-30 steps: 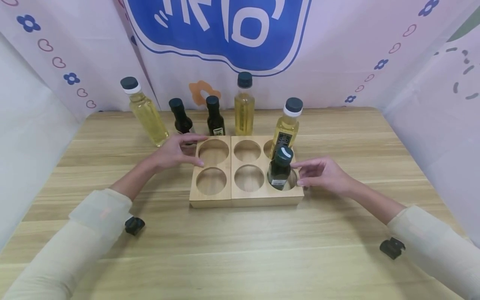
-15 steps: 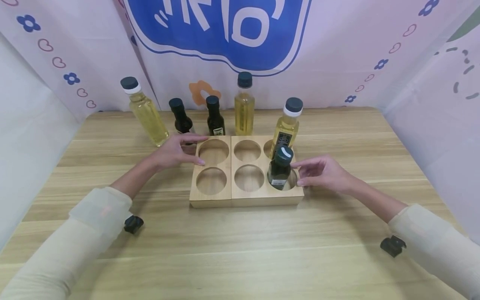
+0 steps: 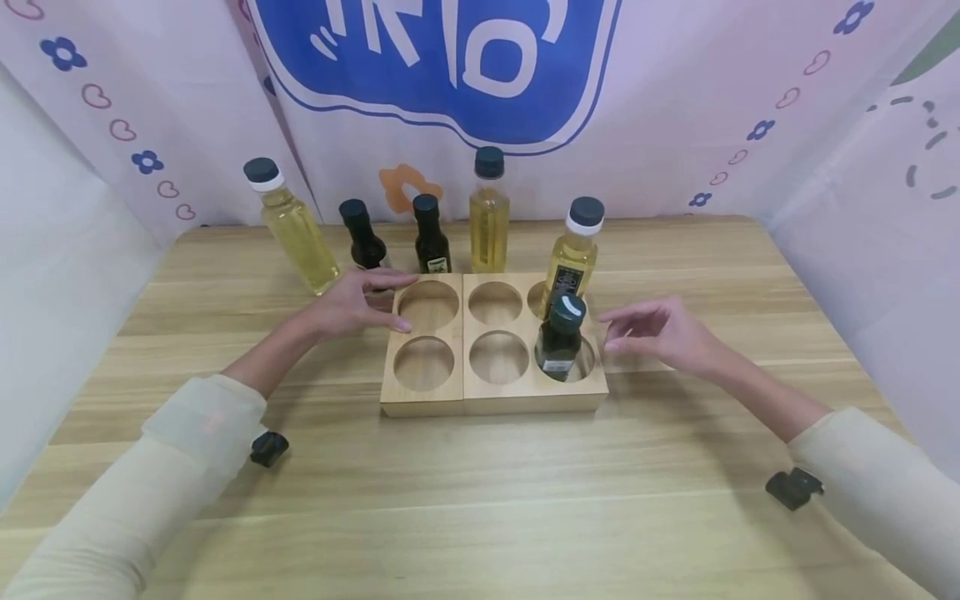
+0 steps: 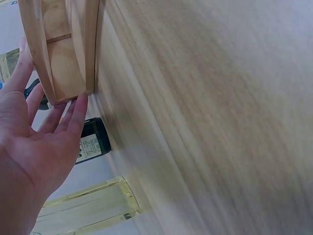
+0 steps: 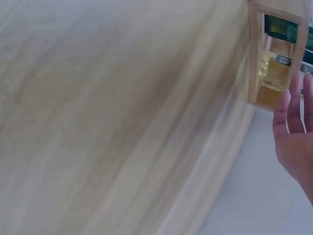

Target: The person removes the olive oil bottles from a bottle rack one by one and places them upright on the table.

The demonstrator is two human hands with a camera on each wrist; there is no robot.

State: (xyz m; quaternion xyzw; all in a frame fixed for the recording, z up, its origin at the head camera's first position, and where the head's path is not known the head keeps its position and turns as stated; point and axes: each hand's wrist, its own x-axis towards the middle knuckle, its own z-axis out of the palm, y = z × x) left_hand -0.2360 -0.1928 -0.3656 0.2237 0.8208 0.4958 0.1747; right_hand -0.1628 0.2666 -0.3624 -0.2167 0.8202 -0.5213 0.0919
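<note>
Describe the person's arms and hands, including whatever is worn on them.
Both arms wear cream sleeves, the left sleeve and right sleeve, ending short of the wrists. A small black fitting shows beside each: left fitting, right fitting. The left hand and right hand wear no gloves; no rings are visible.

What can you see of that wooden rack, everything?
The pale, open-ended wooden rack lies flat on the table, with six round holes in two rows, seamed beside the left pair. A dark bottle and a yellow-filled bottle stand in the right pair; four holes are empty. The left hand touches its left end.
</note>
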